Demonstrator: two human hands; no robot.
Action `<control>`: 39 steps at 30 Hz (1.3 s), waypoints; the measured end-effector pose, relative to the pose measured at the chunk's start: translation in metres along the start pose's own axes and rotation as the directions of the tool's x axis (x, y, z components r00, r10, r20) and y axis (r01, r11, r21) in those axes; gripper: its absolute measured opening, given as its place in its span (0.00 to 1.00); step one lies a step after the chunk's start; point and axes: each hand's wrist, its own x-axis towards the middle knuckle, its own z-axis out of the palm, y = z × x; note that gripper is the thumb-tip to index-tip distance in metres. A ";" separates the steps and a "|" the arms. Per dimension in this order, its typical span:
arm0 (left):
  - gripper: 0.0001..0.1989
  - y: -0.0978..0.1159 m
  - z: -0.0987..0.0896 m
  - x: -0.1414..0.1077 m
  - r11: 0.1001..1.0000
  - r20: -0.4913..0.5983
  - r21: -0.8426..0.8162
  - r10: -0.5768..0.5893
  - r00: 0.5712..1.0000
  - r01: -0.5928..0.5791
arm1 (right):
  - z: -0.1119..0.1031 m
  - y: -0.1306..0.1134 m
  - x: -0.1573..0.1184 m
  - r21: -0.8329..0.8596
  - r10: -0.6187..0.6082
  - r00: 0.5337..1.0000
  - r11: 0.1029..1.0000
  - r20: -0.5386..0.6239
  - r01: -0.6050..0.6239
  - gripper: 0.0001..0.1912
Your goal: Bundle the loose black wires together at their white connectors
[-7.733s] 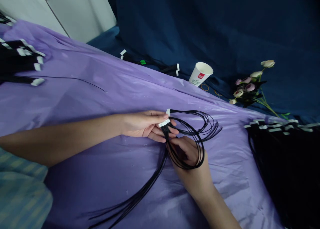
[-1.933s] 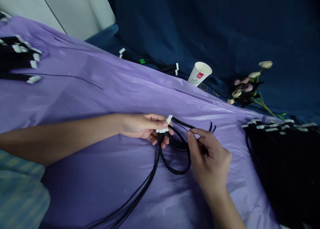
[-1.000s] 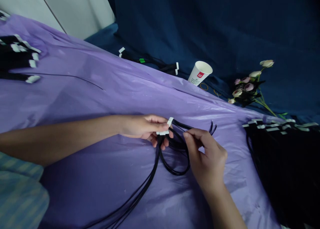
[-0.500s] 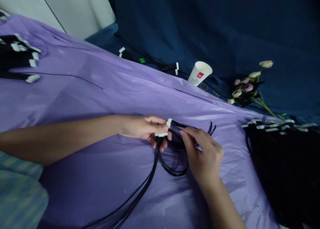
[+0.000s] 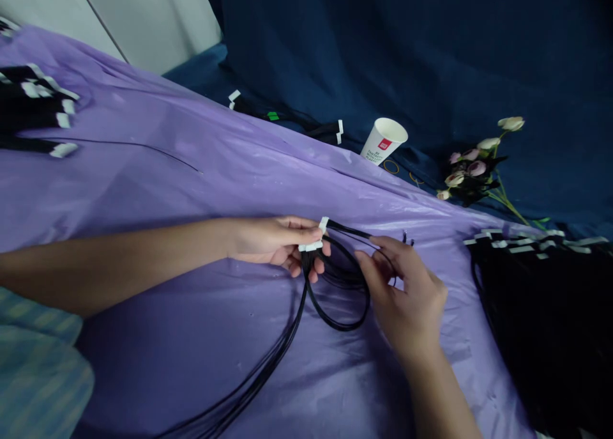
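Observation:
My left hand (image 5: pixel 297 244) is closed on a white connector (image 5: pixel 311 245) at the ends of black wires, with the thumb on top. Another white connector piece (image 5: pixel 324 224) sticks up beside the thumb tip. Several black wires (image 5: pixel 287 337) trail from the held connector down to the lower left, and others form a loop (image 5: pixel 345 327) to its right. My right hand (image 5: pixel 407 292) is beside this loop, its thumb and index fingertips apart. Wires from the upper connector pass behind its index finger; the curled fingers are partly hidden.
Purple sheeting (image 5: pixel 158 202) covers the work surface. A big black wire bundle (image 5: pixel 541 311) with white connectors lies at right, more bundles (image 5: pixel 29 116) at far left. Beyond the sheet's edge are a paper cup (image 5: pixel 384 138), flowers (image 5: pixel 474 167) and a wire harness (image 5: pixel 297 123).
My right hand has moved right and its thumb and index fingertips have parted. My left hand has risen slightly with the connectors, and the wire loop has widened.

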 end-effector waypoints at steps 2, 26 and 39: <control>0.11 0.003 0.001 -0.001 0.999 -0.033 -0.031 0.004 0.999 -0.005 | -0.004 0.006 0.001 -0.033 0.039 0.999 0.999 -0.030 -0.040 0.13; 0.15 -0.002 -0.008 0.004 0.986 -0.094 -0.143 0.073 0.993 -0.086 | 0.005 -0.007 -0.004 0.117 -0.095 0.959 0.991 0.266 0.065 0.06; 0.14 0.001 -0.003 0.003 0.991 -0.117 -0.121 0.049 0.992 -0.063 | -0.002 -0.006 -0.006 -0.029 -0.101 0.925 0.992 0.366 0.120 0.07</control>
